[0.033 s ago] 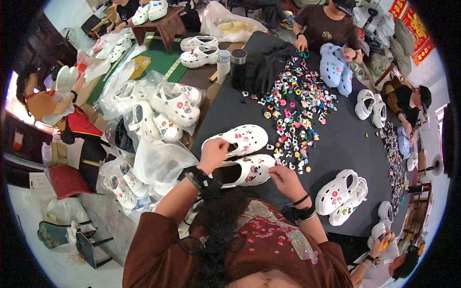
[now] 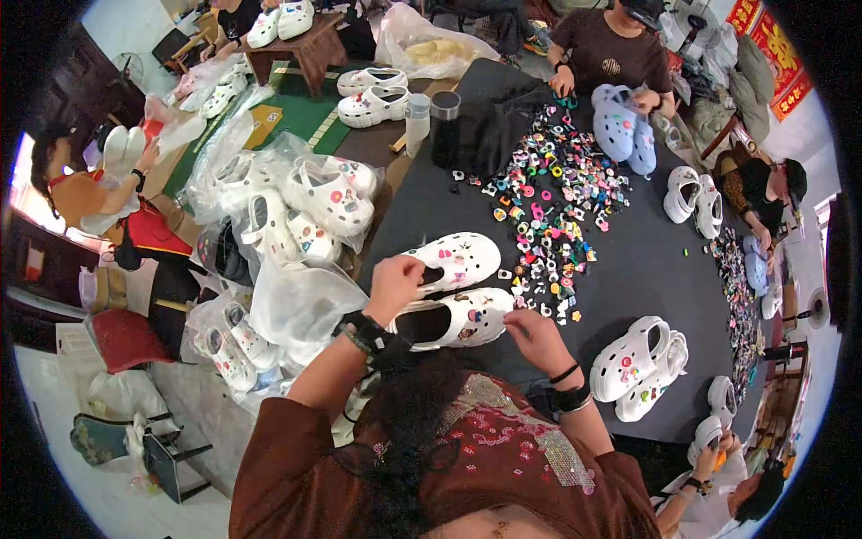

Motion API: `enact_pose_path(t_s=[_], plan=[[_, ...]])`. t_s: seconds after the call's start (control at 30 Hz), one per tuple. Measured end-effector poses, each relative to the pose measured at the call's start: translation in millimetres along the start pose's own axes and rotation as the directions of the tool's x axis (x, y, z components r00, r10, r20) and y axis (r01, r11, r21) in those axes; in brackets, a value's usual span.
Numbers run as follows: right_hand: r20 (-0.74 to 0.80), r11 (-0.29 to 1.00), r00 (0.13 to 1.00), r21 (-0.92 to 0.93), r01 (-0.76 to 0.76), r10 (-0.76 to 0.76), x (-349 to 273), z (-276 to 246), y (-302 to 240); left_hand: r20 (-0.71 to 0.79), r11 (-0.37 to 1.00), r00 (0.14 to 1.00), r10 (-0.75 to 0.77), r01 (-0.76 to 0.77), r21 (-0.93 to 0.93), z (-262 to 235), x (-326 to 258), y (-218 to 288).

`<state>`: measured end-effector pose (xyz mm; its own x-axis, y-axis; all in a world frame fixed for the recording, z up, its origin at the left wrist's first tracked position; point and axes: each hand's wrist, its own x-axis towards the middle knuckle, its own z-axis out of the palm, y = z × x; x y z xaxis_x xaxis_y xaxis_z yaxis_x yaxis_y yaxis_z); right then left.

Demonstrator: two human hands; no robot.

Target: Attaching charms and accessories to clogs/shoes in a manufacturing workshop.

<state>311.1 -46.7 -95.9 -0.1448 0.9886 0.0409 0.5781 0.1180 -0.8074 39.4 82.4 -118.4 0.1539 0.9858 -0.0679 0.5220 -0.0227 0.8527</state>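
A pair of white clogs with small coloured charms lies on the black tabletop in front of me, toes to the right. My left hand [image 2: 396,287] is closed on the heel end of the far clog [image 2: 463,259], its fingertips partly hidden at the foot opening. At the toe of the near clog [image 2: 456,318] is my right hand [image 2: 536,336], fingers bent and touching the toe's edge. Beyond the toes spreads a heap of loose colourful shoe charms [image 2: 548,216].
Another charm-decorated white clog pair [image 2: 628,359] stands to the right. Bagged white clogs [image 2: 314,207] pile up on the left. Across the table a person holds light-blue clogs [image 2: 615,126]. A tumbler [image 2: 417,121] and black cloth [image 2: 476,139] sit at the far side.
My left hand has shifted very slightly left at the far clog. Across the table, the person's light-blue clogs have moved a little. My right hand stays about where it was.
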Motion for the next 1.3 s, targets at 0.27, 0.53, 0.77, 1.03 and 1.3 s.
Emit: enact_pose_path(t_s=[0.27,0.53,0.77,1.03,1.3], plan=[[-0.025,0.999,0.999,0.024,-0.034,0.035,-19,-12,13,-0.089,0.948,0.981,-0.171,0.139,-0.287,-71,-35,16],[0.003,0.999,0.999,-0.011,-0.048,0.048,-29,-14,24,-0.137,0.761,0.922,-0.362,0.208,-0.614,-94,-70,0],[0.001,1.0,1.0,-0.013,-0.026,0.026,-29,-12,29,-0.125,0.637,0.893,-0.433,0.205,-0.743,-91,-89,-14],[0.018,0.999,1.0,-0.038,-0.026,0.026,-31,-14,39,-0.28,0.815,0.879,-0.387,0.183,-0.55,-92,-98,-23],[0.014,0.998,0.999,-0.026,-0.049,0.049,-29,-20,40,-0.485,0.973,0.856,-0.18,0.081,-0.217,-83,-92,-62]])
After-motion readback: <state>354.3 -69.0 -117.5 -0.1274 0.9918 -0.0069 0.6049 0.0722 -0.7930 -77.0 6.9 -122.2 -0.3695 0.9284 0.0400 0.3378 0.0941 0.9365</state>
